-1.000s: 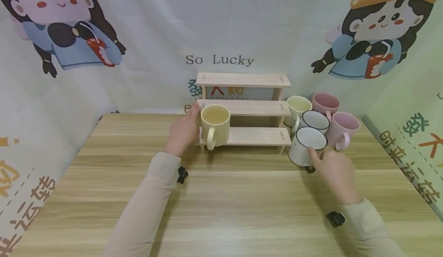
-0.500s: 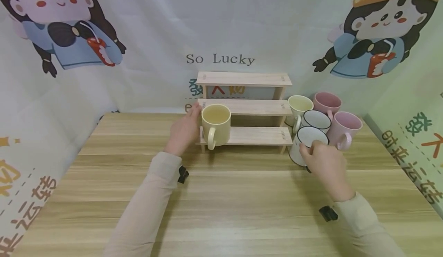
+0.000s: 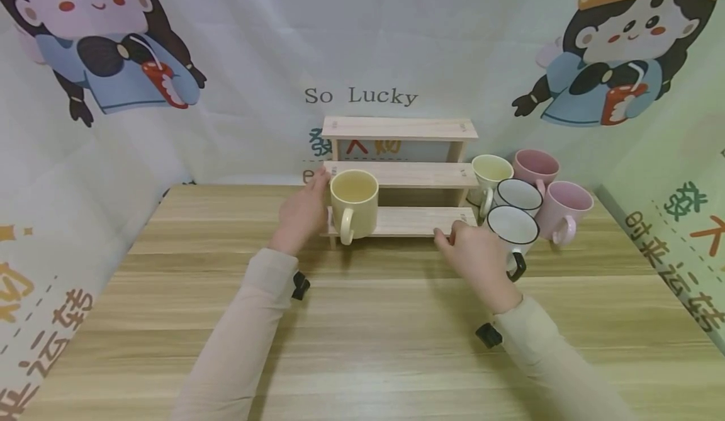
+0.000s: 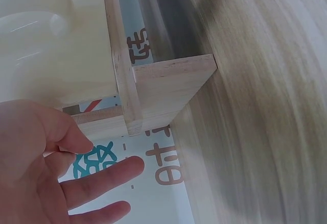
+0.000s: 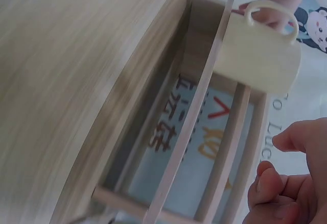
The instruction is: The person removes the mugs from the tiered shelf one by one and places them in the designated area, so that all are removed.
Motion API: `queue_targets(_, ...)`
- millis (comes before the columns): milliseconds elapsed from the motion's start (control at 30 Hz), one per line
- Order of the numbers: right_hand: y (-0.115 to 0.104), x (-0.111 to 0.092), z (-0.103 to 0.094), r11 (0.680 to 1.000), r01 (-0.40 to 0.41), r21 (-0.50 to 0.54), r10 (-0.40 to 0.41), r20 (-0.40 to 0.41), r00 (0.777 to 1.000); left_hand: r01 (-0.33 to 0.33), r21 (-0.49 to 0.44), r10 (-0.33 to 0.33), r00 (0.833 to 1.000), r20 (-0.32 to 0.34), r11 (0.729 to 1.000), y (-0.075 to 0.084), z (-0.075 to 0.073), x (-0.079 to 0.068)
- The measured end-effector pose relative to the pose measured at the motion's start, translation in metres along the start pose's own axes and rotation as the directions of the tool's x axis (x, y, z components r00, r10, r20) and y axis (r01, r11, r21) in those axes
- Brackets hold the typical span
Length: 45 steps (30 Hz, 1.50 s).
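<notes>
A pale yellow mug [image 3: 354, 204] stands on the lowest board of a three-tier wooden rack [image 3: 421, 222], at its left end, handle facing forward. Beside the mug is my left hand [image 3: 302, 212], with fingertips at the rack's left end; in the left wrist view some fingers [image 4: 104, 183] extend past the board ends. My right hand [image 3: 476, 254] hovers before the rack's front right corner, thumb and fingers loosely bent around nothing. Just right of it stands a white mug [image 3: 501, 248] with a black rim and black handle, partly covered by the hand.
Beyond the rack's right end cluster another black-rimmed white mug [image 3: 518, 196], a pale green-yellow mug [image 3: 491, 169], a dark pink mug [image 3: 535, 166] and a light pink mug [image 3: 566, 204]. A printed cloth [image 3: 255, 62] hangs behind the wooden table [image 3: 368, 345].
My right hand has left the front white mug and moved left to the rack's right corner, exposing the mug's black handle. My left hand and the yellow mug stay put.
</notes>
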State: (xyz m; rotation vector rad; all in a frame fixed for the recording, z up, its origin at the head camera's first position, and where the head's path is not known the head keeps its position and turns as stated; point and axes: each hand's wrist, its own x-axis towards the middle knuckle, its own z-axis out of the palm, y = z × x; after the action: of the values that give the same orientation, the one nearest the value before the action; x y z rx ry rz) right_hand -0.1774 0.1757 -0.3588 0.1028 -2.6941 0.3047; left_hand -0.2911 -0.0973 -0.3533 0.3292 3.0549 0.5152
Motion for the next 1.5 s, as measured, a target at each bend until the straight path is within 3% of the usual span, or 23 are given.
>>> queue_targets(300,-0.038,0.018,0.016,0.993,0.103,0.049,-0.101,-0.038,0.994,0.008,0.003,-0.008,1.000,-0.002,1.000,0.002,-0.004,0.000)
queue_targets(467,-0.056,0.022,0.020,0.987,0.132,0.087,-0.131,-0.015,0.991,0.001,-0.011,-0.001,1.000,0.011,1.000,0.003,-0.004,0.001)
queue_targets(667,-0.076,0.027,0.022,0.967,0.250,0.044,-0.248,-0.037,0.968,0.010,0.003,-0.010,1.000,0.005,1.000,0.004,-0.006,0.002)
queue_targets(833,-0.092,0.028,0.027,0.958,0.286,0.035,-0.285,-0.018,0.958,0.011,0.010,-0.011,1.000,-0.004,1.000,0.004,-0.005,0.002)
queue_targets(1067,-0.104,0.032,0.035,0.964,0.262,0.043,-0.263,0.026,0.964,0.003,0.008,-0.003,1.000,-0.019,1.000,0.002,-0.001,-0.002)
queue_targets(1300,-0.105,0.033,0.033,0.979,0.189,0.074,-0.199,0.165,0.966,-0.005,0.006,0.005,0.999,-0.041,1.000,-0.002,0.003,-0.004)
queue_targets(1500,-0.095,0.034,0.026,0.986,0.150,0.078,-0.161,0.171,0.972,0.010,0.005,-0.009,0.999,-0.038,1.000,-0.003,0.003,-0.001)
